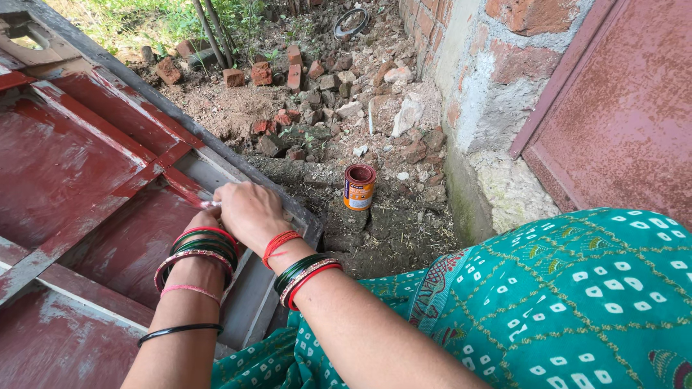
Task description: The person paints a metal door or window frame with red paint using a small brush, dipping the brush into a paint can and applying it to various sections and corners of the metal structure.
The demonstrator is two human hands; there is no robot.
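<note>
My right hand (249, 212) is closed around a small brush whose pale, paint-stained tip (209, 205) touches the grey frame of a metal door panel (86, 173). The panel lies flat and is coated in patchy red paint. My left hand (202, 220) sits just under and behind the right one, mostly hidden by it, resting on the panel's frame. Both wrists carry green and red bangles. A small open paint tin (359, 186), orange with a red-smeared rim, stands on the soil to the right of the hands.
Broken bricks and rubble (317, 86) cover the ground beyond the panel. A brick and plaster wall (497, 94) rises on the right, with a red-painted door (620, 108) leaning against it. My knee, in green patterned cloth (577, 302), fills the lower right.
</note>
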